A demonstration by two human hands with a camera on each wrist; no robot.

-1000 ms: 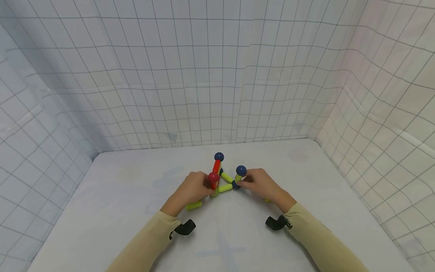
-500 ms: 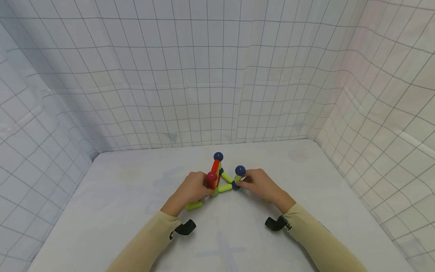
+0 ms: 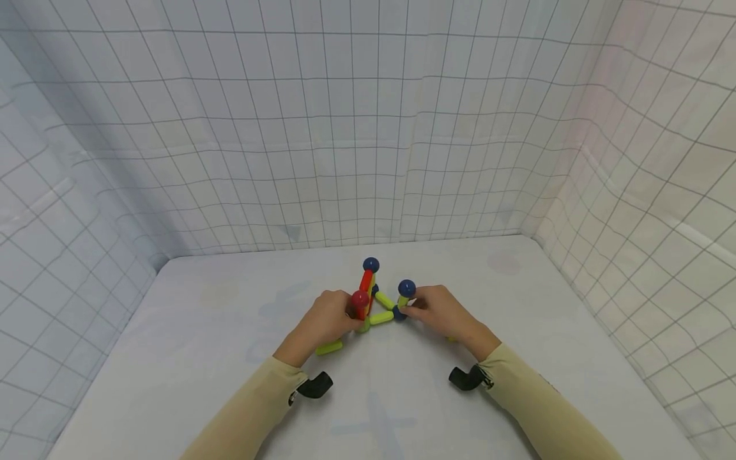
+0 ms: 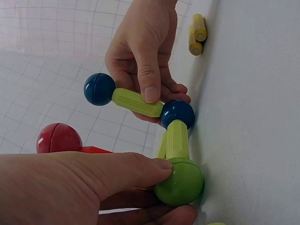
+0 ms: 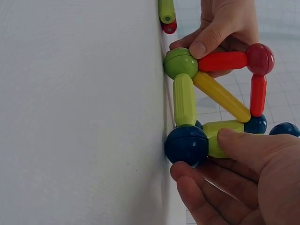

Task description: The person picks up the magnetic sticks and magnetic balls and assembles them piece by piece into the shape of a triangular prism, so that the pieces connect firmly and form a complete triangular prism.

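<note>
A magnetic ball-and-rod frame stands on the table between my hands. My left hand (image 3: 324, 317) pinches the green ball (image 4: 180, 183) at its base, thumb on top, where a red rod (image 5: 222, 62) rises to a red ball (image 3: 360, 299). With thumb and fingers, my right hand (image 3: 439, 313) holds the upright lime rod (image 4: 137, 102). That rod joins a lower blue ball (image 5: 187, 146) to an upper blue ball (image 4: 99, 89). Another lime rod (image 5: 184, 100) links the green and lower blue balls. A yellow rod (image 5: 222, 97) slants across the side face; at the back a blue ball (image 3: 370, 264) tops the frame.
A loose lime rod (image 3: 329, 347) lies by my left wrist, with a red rod (image 5: 169, 28) beside it. Two yellow rods (image 4: 199, 28) lie near my right wrist. Gridded cloth walls (image 3: 356, 128) surround the white table (image 3: 230, 383) at the back and sides.
Both hands keep their holds in the same places. The frame's red ball and back blue ball sway slightly left, then back right.
</note>
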